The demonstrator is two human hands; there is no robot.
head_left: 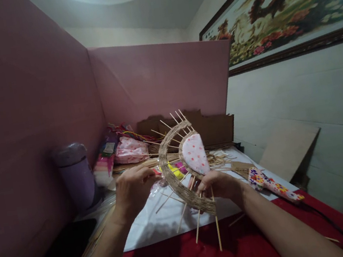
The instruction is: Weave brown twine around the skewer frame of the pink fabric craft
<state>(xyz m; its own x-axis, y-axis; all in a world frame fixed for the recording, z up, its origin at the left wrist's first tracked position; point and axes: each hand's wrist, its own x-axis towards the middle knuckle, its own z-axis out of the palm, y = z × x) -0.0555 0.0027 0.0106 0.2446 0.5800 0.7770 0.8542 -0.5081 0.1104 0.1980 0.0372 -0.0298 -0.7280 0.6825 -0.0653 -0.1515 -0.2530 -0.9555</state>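
Observation:
A half-woven round piece (179,175) of jute twine wound over thin wooden sticks stands tilted on edge above the table. A pink dotted fabric pad (194,154) fills its middle, and the sticks jut out above and below. My right hand (218,184) is closed on its lower edge and holds it up. At the piece's left rim my left hand (133,190) is closed in a pinch, seemingly on the twine, though what it grips is too small to make out.
A white sheet (161,222) lies over a red cloth (250,247). A purple jar (76,175) stands at left beside a pink partition. Fabric packs (129,149), loose sticks and a cardboard box (214,128) sit behind. A glue gun (271,184) with a patterned body lies at right.

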